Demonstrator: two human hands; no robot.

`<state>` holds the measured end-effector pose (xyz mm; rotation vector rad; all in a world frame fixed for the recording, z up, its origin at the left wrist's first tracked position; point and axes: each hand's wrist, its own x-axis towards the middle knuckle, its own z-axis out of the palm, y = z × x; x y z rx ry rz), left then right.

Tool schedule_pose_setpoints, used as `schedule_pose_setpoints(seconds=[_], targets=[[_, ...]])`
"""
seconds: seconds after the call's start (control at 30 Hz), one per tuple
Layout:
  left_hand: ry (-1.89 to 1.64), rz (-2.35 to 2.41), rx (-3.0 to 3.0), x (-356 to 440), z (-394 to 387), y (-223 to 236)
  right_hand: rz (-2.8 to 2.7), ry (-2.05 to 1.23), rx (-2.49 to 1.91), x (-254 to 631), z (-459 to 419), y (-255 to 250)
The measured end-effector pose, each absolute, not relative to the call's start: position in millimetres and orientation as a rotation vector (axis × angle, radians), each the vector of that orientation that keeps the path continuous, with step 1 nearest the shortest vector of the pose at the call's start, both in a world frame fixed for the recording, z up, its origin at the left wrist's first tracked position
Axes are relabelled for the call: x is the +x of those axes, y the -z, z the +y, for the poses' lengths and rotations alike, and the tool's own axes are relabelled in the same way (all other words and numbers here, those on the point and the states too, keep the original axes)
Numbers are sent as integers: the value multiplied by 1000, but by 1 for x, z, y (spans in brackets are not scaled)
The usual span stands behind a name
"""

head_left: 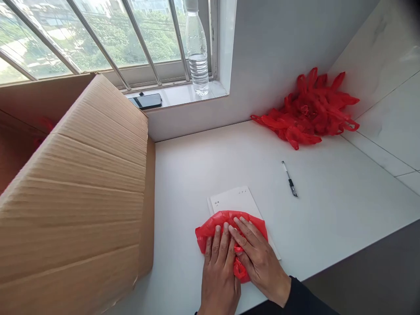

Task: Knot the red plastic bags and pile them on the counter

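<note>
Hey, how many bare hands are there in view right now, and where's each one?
2. The left hand lies flat on the left part of the crumpled red plastic bag; the right hand rests on its right part. No other hand shows.

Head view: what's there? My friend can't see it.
A left hand and right hand lie on a red bag over paper on a white table. A pen and red heap lie beyond; a box is at left.

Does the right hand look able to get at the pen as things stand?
Probably yes: the pen lies beyond the right hand with nothing upright between them, though that hand rests on the red plastic bag.
</note>
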<state>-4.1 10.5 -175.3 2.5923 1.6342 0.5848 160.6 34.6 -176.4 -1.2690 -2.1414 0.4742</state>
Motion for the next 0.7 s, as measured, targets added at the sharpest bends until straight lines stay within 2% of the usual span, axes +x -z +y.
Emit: schedule_pose_setpoints(seconds=[0.2,0.3,0.47,0.57,0.7], targets=[[-549,1651,2537,-2,11,182,-2134,-527,-1292,160,35,184],[-583,1566,2417,-4,12,173,-2001,-788,-1316,162,33,171],[-896,1596,1653,-6,6,133,-1238,-1299,-1371,170,28,125],[-1105,1617,1205,-12,6,115,-885,-1447,-1274,175,33,108],[-1238,1621,781,-31,18,111,-703,-1560,-1169,180,44,107]])
